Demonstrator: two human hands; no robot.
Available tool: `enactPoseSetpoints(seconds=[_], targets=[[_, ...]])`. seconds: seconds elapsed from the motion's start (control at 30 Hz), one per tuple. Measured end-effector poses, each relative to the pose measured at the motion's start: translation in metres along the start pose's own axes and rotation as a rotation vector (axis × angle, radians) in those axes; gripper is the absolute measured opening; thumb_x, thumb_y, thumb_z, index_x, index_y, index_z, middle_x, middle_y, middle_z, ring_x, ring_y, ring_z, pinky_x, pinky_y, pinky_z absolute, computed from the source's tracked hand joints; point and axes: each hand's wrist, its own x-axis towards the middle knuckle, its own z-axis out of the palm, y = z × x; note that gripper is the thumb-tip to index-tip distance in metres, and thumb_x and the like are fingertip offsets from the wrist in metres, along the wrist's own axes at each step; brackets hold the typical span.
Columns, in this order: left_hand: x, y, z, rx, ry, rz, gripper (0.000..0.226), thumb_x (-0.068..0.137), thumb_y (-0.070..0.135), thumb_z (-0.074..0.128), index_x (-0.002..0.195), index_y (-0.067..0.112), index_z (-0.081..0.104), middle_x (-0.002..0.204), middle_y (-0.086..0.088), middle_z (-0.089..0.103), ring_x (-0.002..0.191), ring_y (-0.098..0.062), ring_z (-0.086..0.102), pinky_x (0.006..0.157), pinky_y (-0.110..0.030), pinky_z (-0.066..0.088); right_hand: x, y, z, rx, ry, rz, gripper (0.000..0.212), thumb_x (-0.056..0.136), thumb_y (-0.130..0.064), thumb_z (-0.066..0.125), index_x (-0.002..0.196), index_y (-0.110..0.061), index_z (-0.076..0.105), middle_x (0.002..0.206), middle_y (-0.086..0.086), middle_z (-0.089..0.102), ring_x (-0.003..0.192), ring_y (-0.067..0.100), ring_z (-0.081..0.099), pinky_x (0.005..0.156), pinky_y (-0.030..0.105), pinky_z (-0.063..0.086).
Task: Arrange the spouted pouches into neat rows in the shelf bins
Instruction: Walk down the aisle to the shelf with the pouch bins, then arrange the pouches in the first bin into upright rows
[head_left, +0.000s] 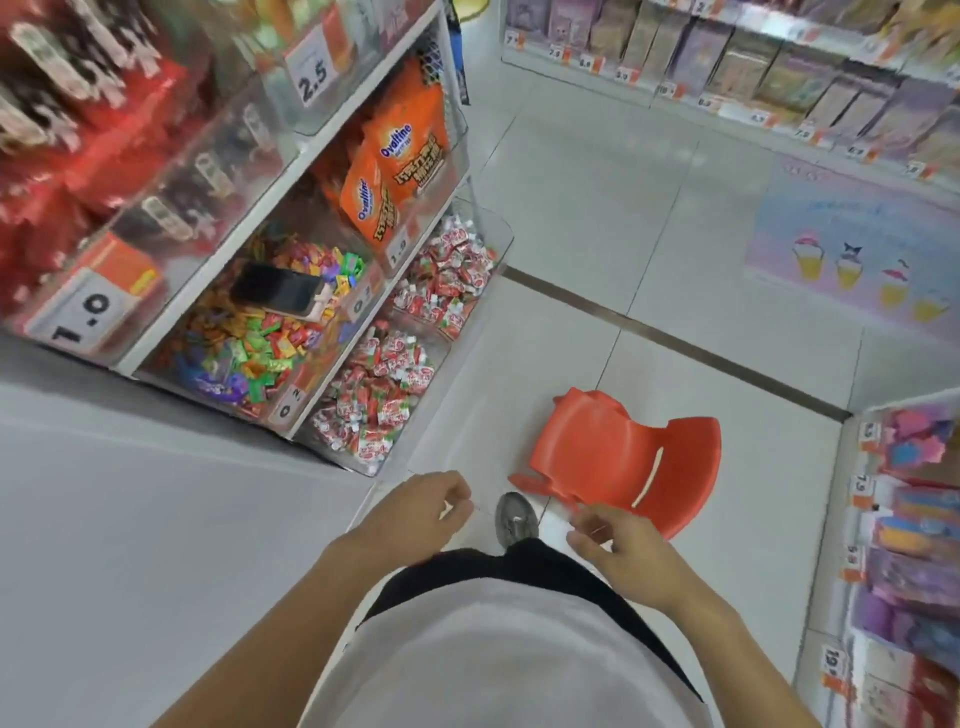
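Head view: person standing in a shop aisle, looking down. Left hand (415, 512) and right hand (618, 540) both held in front of the waist, fingers loosely curled, holding nothing. Spouted pouches (379, 389), red-white-green, lie in a loose jumble in the clear bins (491, 234) on the lowest shelf tier, to the left and well apart from both hands; a second heap (447, 275) sits further along. Judgement: pouches look small, light and soft-bodied, film probably slick, so they will slump and slide unless packed against each other. The stiffest hold is likely the cap and spout, or pinch the sealed top edge. Red plastic chair (623, 457) stands nearby on the floor.
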Motion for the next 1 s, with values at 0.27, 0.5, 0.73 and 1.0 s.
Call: enactPoseSetpoints(seconds=[0.27, 0.5, 0.73, 1.0], targets=[[0.049, -0.003, -0.045, -0.145, 0.129, -0.218, 0.018, 0.097, 0.038, 0.052, 0.109, 0.028, 0.060, 0.099, 0.015, 0.064, 0.084, 0.000, 0.057, 0.072, -0.014, 0.043, 0.155, -0.085, -0.085, -0.244, -0.155, -0.224, 0.014, 0.093, -0.040, 0.056, 0.089, -0.027, 0.061, 0.080, -0.013, 0.062, 0.074, 0.004, 0.059, 0.078, 0.028, 0.049], [0.081, -0.060, -0.075, -0.250, 0.230, -0.449, 0.012, 0.094, 0.038, 0.053, 0.100, 0.029, 0.058, 0.097, 0.011, 0.067, 0.081, -0.009, 0.061, 0.076, -0.024, 0.049, 0.263, -0.169, -0.070, -0.297, -0.337, -0.352, 0.020, 0.096, -0.028, 0.061, 0.108, -0.014, 0.068, 0.096, -0.006, 0.067, 0.086, 0.014, 0.064, 0.083, 0.028, 0.051], [0.112, -0.111, -0.092, -0.488, 0.304, -0.650, 0.013, 0.089, 0.033, 0.061, 0.091, 0.021, 0.065, 0.091, 0.004, 0.069, 0.083, -0.016, 0.064, 0.079, -0.025, 0.049, 0.363, -0.235, -0.008, -0.349, -0.636, -0.389, 0.034, 0.087, -0.024, 0.073, 0.118, -0.018, 0.061, 0.098, -0.002, 0.065, 0.086, 0.017, 0.065, 0.081, 0.029, 0.053], [0.147, -0.119, -0.068, -0.767, 0.404, -0.967, 0.018, 0.086, 0.026, 0.062, 0.096, 0.011, 0.065, 0.099, -0.005, 0.067, 0.095, -0.024, 0.063, 0.086, -0.036, 0.053, 0.431, -0.243, 0.074, -0.701, -0.879, -0.456, 0.041, 0.083, -0.025, 0.078, 0.118, -0.016, 0.062, 0.107, 0.002, 0.065, 0.091, 0.017, 0.060, 0.079, 0.030, 0.049]])
